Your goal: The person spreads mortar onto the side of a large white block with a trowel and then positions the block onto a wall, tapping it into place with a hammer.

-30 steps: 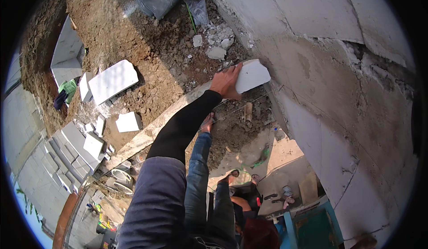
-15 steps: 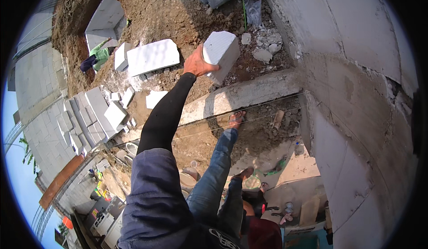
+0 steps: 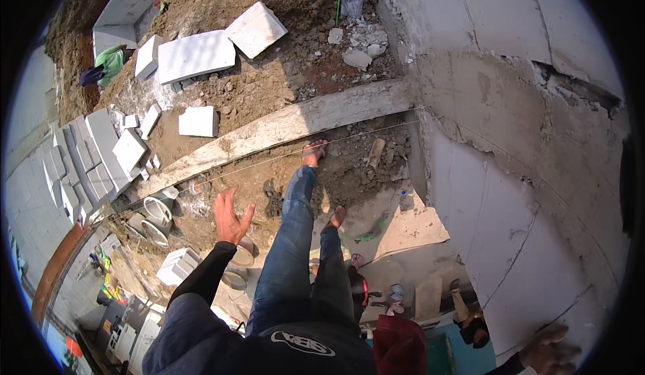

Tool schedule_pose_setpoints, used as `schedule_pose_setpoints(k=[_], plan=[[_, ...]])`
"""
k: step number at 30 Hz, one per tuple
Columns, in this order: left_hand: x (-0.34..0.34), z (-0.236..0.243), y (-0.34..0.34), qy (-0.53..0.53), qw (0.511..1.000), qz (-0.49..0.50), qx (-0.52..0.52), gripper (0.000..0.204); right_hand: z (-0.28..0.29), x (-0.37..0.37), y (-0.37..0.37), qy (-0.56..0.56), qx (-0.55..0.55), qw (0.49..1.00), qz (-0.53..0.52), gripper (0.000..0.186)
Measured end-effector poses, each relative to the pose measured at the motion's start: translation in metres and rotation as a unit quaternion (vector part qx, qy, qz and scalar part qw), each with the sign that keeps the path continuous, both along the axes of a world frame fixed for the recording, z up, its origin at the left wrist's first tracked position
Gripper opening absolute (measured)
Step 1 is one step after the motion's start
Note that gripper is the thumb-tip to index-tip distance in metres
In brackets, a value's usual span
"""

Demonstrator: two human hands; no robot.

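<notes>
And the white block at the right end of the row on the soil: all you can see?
The white block is angular, matte, like lightweight concrete, with straight edges and a broad pale face. It lies askew on rough brown soil, just right of the long white slab; whether they touch is unclear. Nobody is holding it.

My left hand is empty, fingers spread, in the air near round buckets. My right hand is at the lower right edge by the grey wall; too dark to read its grip. On the soil past the concrete beam: tilted white block right at the end of a long white slab. My foot is at the beam's near side. Person in green upper left.
</notes>
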State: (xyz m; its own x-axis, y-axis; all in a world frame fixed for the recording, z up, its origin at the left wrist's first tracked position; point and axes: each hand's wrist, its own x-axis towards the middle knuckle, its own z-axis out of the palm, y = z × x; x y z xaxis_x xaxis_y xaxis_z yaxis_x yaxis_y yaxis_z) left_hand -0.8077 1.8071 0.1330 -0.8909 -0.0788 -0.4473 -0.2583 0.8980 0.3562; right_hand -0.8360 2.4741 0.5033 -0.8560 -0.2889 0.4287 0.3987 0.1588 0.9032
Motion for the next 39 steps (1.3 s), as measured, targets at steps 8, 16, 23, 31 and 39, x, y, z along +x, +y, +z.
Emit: schedule_pose_setpoints(k=[8,16,23,31,39], plan=[[0.164,-0.004,0.087,-0.346,0.802,0.303,0.38,0.099,0.019,0.016,0.045,0.107,-0.003,0.994,0.029,0.063],[0.288,-0.033,0.1,-0.146,0.896,0.261,0.327,0.099,-0.019,-0.003,-0.011,0.094,-0.108,0.988,-0.055,0.059],[0.452,0.043,0.067,-0.252,0.864,0.271,0.342,0.092,-0.003,0.011,-0.001,0.035,-0.179,0.979,0.093,0.058],[0.685,0.022,0.138,-0.13,0.494,0.603,0.613,0.085,-0.053,0.07,-0.057,-0.049,-0.337,0.939,-0.052,0.061],[0.747,-0.011,0.185,-0.001,0.324,0.739,0.591,0.09,-0.384,0.35,-0.207,-0.466,-0.766,0.253,-0.363,0.069]])
